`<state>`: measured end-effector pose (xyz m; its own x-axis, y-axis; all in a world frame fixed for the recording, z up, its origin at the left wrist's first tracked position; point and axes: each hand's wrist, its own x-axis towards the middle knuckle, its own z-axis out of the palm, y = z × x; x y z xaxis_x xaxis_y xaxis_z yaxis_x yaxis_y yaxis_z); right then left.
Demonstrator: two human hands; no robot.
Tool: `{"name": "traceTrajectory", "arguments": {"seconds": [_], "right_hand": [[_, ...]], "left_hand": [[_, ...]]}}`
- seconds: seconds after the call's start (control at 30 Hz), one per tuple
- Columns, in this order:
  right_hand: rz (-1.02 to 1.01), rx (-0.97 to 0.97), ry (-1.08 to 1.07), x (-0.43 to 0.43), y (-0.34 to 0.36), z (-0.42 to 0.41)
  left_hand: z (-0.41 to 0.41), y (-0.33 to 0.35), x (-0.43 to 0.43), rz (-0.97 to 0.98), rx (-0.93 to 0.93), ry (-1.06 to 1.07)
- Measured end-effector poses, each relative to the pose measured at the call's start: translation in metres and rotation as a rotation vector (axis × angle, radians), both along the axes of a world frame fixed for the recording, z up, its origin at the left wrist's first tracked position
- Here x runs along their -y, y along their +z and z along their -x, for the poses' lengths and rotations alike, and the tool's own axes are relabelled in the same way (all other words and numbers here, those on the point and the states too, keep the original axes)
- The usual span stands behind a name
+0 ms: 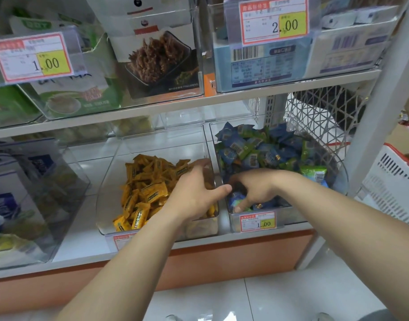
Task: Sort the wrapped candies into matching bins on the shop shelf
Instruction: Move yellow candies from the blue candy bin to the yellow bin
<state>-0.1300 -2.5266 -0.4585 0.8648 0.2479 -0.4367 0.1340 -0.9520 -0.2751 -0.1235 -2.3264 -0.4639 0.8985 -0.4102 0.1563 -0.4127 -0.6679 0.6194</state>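
Both forearms reach in from the near side toward the front edge of the lower shelf (83, 242). The right hand (256, 186) is dipped into the front left corner of the right bin (338, 181), and its fingers (239, 208) are bent downward among the blue and green candies (256, 149). One fingertip touches a wrapper just behind the price label (258, 222). Whether any candy is actually pinched cannot be told, since the palm hides the grip.

The left hand (196, 193) hangs over the right side of the left bin (110, 181), above the yellow candies (147, 193). Its thumb is stretched across the wall between the two bins. Its other fingers curl away behind the back of the hand, so what they hold, if anything, is hidden.

The coming move likely turns on that shared wall. Any candy misplaced in the right bin lies directly beneath the right hand's fingers. Its matching pile sits just to the left, across the divider, so the right hand is nearer for the pick. The left hand is already placed to receive or drop. The wrappers lie jumbled, with no common long axis. A white basket (389, 186) stands beyond the shelf's right edge.
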Motion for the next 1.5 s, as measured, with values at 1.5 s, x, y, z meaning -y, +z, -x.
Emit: {"name": "traceTrajectory", "arguments": {"seconds": [1.5], "right_hand": [[-0.246, 0.424, -0.211, -0.005, 0.041, 0.017]], "left_hand": [[-0.001, 0.001, -0.007, 0.074, -0.08, -0.04]]}}
